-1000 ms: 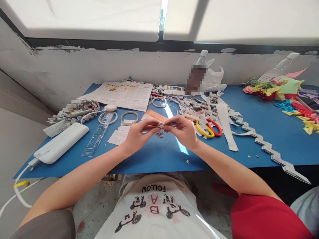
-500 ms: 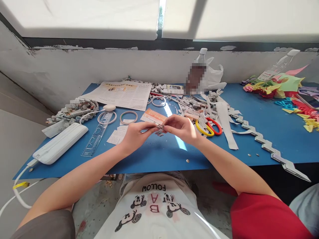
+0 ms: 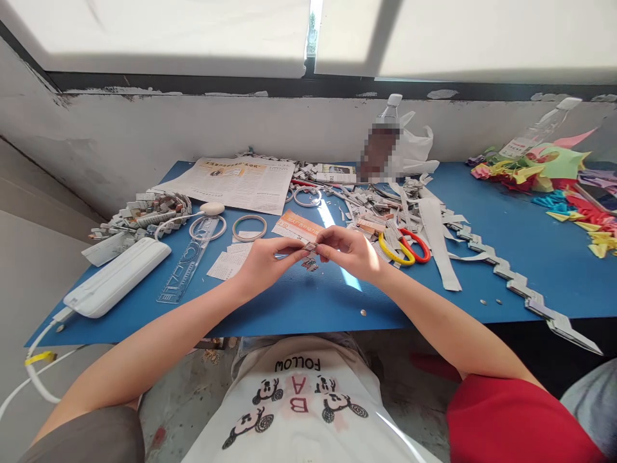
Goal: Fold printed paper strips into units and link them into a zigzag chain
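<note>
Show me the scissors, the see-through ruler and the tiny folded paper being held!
scissors (image 3: 393, 257), head view, on the yellow handle loop.
see-through ruler (image 3: 186, 267), head view, on the middle of its length.
tiny folded paper (image 3: 310, 245), head view, on its visible middle.

Left hand (image 3: 263, 263), right hand (image 3: 354, 251): fingers seemingly pinched.

looks like a makeshift paper-craft workbench shoved against a rough, chipped wall (image 3: 193, 138) under a window. blue table (image 3: 308, 302) is buried in newspaper (image 3: 231, 183), cut paper strips (image 3: 436, 238), scissors (image 3: 405, 247), tape rolls (image 3: 249, 227), a clear ruler (image 3: 187, 263) and bright folded paper (image 3: 544, 173).
</note>
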`<state>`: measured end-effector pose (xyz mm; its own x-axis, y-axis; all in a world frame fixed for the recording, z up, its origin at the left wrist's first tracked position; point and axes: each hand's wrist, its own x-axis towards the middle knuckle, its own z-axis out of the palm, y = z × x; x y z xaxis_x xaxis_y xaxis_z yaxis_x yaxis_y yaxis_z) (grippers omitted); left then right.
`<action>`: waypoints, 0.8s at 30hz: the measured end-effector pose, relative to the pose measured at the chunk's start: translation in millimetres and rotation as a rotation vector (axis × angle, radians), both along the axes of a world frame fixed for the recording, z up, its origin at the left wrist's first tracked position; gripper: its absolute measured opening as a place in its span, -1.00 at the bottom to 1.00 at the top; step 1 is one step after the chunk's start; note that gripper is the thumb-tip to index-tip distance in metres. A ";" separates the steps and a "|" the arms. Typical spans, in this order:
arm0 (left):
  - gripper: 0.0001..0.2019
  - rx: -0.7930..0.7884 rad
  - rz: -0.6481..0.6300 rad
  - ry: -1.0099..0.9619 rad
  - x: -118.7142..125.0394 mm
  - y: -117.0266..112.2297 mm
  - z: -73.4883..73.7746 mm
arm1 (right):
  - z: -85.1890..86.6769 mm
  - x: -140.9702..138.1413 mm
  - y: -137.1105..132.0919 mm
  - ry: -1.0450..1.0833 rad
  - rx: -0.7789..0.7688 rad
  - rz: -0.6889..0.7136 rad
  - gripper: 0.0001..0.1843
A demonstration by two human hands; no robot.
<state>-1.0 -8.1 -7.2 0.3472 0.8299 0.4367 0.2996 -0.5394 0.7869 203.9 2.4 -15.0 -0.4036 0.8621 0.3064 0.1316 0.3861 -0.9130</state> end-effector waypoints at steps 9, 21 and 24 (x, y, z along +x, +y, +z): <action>-0.87 -0.023 0.021 -0.011 0.2 -0.7 2.5 | -1.8 -5.6 -2.9 0.074 -0.055 -0.020 -0.82; -0.87 -0.077 -0.013 0.016 -2.7 -0.6 3.8 | -4.1 -7.3 -3.8 0.117 -0.051 0.003 -0.90; -0.87 -0.006 -0.011 0.025 -3.0 -1.3 4.5 | -5.1 -9.5 -4.0 0.192 -0.114 0.009 -0.86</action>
